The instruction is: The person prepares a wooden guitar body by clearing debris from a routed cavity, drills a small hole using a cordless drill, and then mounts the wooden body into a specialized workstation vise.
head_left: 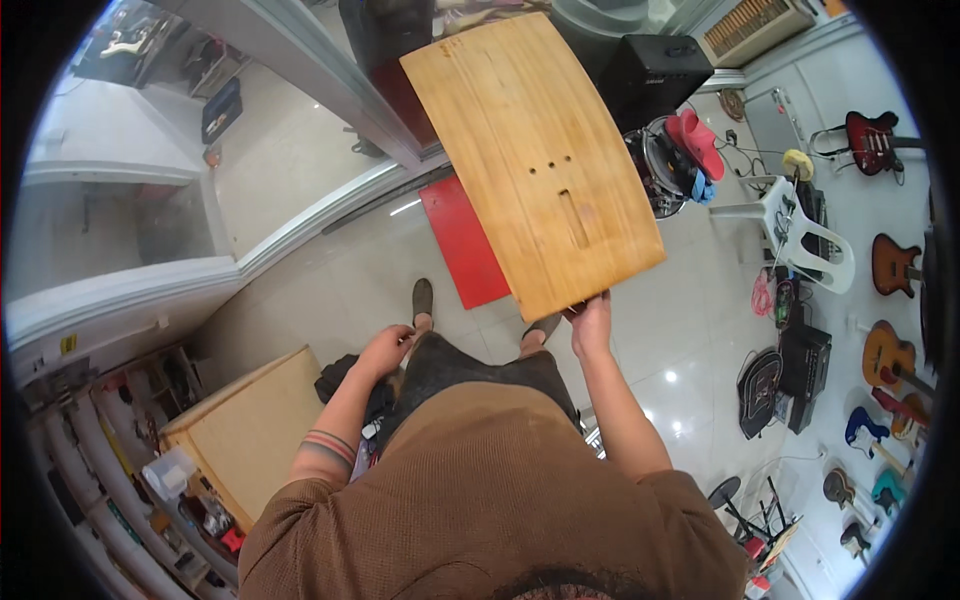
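Note:
A large wooden panel (510, 120) with three small holes and a long slot fills the upper middle, over a red board (462, 262) on the tiled floor. My right hand (592, 322) is shut on the panel's near edge at its right, fingers partly hidden beneath it. My left hand (388, 348) hangs beside my left leg, apart from the panel, open with loosely bent fingers and nothing visible in it.
A light wooden cabinet (240, 420) stands left behind me, and a glass partition (300, 90) runs along the upper left. On the right are a white plastic chair (830, 260), amplifiers (805, 360), a black bag (760, 395) and wall-hung guitars (880, 355). A black box (655, 70) stands beside the panel.

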{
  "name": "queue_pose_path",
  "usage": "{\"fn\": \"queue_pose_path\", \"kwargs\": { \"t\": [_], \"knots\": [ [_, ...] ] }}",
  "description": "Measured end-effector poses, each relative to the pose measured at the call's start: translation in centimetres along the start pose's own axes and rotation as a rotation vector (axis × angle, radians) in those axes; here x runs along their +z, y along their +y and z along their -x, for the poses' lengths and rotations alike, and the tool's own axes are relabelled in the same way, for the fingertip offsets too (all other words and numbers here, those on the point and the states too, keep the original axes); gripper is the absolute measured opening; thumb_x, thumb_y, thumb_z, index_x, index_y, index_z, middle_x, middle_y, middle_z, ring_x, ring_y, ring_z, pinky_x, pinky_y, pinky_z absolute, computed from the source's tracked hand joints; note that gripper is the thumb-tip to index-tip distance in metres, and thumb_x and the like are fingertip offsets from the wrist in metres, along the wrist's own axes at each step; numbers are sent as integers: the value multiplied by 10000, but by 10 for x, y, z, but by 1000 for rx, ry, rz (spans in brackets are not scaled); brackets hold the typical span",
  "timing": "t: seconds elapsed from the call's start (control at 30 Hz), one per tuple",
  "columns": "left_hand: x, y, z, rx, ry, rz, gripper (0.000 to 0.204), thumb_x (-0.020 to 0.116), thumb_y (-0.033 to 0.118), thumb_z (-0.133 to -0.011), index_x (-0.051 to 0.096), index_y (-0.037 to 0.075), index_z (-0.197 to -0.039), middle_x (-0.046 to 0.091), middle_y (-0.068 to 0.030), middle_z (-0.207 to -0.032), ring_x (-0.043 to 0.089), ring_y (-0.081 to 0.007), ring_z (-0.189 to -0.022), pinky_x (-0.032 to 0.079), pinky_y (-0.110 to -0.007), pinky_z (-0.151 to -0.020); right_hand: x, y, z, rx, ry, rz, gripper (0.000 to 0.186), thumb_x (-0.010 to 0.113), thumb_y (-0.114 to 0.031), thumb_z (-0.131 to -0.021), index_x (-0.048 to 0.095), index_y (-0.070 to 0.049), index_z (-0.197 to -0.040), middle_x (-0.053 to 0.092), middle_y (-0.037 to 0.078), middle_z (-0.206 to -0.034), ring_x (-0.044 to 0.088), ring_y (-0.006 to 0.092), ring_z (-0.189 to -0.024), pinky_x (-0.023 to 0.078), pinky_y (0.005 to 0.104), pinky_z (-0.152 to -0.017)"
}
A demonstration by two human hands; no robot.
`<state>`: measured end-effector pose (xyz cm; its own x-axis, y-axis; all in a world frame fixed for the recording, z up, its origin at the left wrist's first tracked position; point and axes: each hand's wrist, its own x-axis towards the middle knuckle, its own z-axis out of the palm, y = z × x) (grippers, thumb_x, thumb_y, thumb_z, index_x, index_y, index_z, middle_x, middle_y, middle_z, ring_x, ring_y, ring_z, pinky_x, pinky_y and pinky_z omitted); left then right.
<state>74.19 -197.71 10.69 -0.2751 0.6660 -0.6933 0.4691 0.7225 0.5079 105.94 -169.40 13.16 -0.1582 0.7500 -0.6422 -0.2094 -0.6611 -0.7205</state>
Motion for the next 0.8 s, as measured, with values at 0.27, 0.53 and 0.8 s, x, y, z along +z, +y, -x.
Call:
{"fn": "queue_pose_path", "kwargs": {
  "t": [0.27,0.53,0.8],
  "knots": [
    [-53,84,-202,704,226,269,254,609,81,-1031,665,28,-1273,702,-137,-1117,700,-274,-1047,550,-368,-913,-2,11,-14,-664,166,686,463,601,-297,-1051,541,-6,-1406,663,158,-1334,662,236,-1205,563,383,-939],
    [-52,156,-286,1258,442,568,373,718,-14,-894,670,25,-1262,666,-138,-1166,640,-319,-1126,516,-423,-990,-26,44,-21,-732,371,247,358,662,-343,-1012,626,-27,-1178,624,119,-1046,645,203,-868,539,335,-696],
    [-5,174,-330,1470,816,518,379,749,48,-837,697,82,-1211,714,-82,-1214,670,-292,-1065,477,-429,-944,-42,38,-37,-870,285,271,313,629,-397,-1031,602,-85,-1039,473,39,-724,503,156,-619,439,284,-506]
  ]
}}
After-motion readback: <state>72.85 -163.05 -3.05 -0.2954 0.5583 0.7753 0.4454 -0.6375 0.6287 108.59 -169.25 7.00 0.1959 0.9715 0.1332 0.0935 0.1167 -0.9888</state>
